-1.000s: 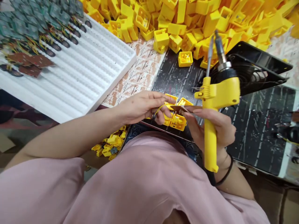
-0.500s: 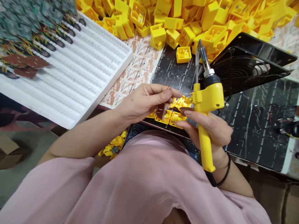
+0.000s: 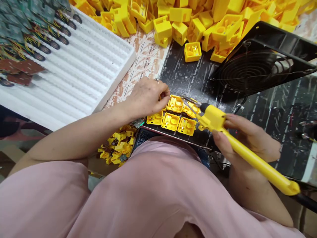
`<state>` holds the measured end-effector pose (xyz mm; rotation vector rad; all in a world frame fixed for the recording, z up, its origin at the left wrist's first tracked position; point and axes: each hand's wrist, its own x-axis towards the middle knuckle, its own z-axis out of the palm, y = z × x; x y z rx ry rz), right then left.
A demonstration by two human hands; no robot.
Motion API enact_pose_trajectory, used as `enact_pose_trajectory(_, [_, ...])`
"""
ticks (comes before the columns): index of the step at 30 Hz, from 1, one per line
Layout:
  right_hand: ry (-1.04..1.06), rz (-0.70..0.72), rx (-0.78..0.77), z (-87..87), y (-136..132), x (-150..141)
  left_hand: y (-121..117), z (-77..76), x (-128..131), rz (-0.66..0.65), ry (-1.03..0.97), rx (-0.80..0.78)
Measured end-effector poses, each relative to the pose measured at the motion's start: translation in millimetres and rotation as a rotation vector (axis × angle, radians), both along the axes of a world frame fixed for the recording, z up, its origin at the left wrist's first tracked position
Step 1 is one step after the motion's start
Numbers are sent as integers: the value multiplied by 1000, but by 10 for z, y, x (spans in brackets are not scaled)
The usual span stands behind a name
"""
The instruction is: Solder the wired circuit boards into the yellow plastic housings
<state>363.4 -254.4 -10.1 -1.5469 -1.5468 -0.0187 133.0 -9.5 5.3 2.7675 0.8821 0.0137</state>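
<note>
My right hand (image 3: 252, 138) is wrapped round a yellow soldering gun (image 3: 237, 145), whose metal tip points left over the small yellow casings. Several open casings (image 3: 170, 122) lie in two rows at the table's front edge, with small metal parts inside. Over the left end of these rows is my left hand (image 3: 148, 97), its thumb and fingers pinched together; what they hold is hidden. A ring is on one finger. Below the left wrist, part of a green circuit board (image 3: 138, 123) shows at the table edge.
A white foam tray (image 3: 99, 59) at left bears several wired green boards (image 3: 27, 26) and brown boards (image 3: 22, 71). Yellow housings (image 3: 178, 23) are heaped at the back, with a single one (image 3: 192, 52) in front. A black fan (image 3: 247, 72) leans at right. More yellow parts (image 3: 119, 145) lie below the table edge.
My left hand has moved left and down to the casings from near the soldering gun. The gun has tipped from upright to pointing left, and my right hand has shifted right.
</note>
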Motion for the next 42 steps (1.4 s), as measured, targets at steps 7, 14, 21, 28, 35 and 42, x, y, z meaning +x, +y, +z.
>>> enact_pose_trajectory(7, [-67, 119, 143, 17, 231, -183, -13, -26, 52, -22, -6, 5])
enact_pose_trajectory(14, [-207, 174, 120, 70, 261, -176, -26, -10, 81, -4, -9, -20])
enact_pose_trajectory(21, [-221, 178, 77, 82, 215, -179, -26, -12, 104, 21, -1, -52])
enact_pose_trajectory(28, [-118, 108, 69, 89, 102, -81, -15, -11, 93, 2, -11, -33])
enact_pose_trajectory(35, [-174, 103, 64, 91, 146, -37, -14, -16, 82, -7, 4, -8])
enact_pose_trajectory(42, [-213, 148, 116, 141, 264, -121, -23, -53, 100, 8, -22, -21])
